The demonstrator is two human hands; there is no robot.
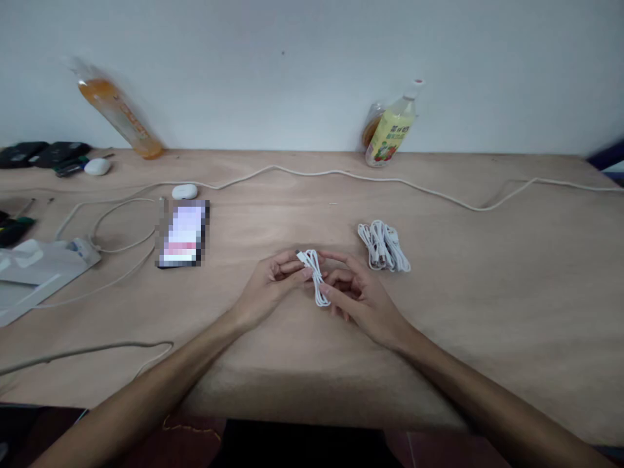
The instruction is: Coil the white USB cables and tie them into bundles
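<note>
A white cable (319, 286), folded into a narrow bundle and bound at its middle, is held upright between both hands above the wooden table. My left hand (276, 276) pinches it from the left, thumb on the near side, close to the plug at the top. From the right, my right hand (358, 289) grips the lower loops with its thumb, while the index finger reaches behind the top. A pile of similar bundled white cables (384, 247) lies just beyond my right hand, touching neither hand.
A phone (184, 234) and a white earbud case (184, 192) lie left of my hands. One long white cord (336, 173) crosses the table's back. An orange drink bottle (119, 120) and a yellow-labelled bottle (394, 127) stand by the wall. Plastic packaging (43, 273) sits far left.
</note>
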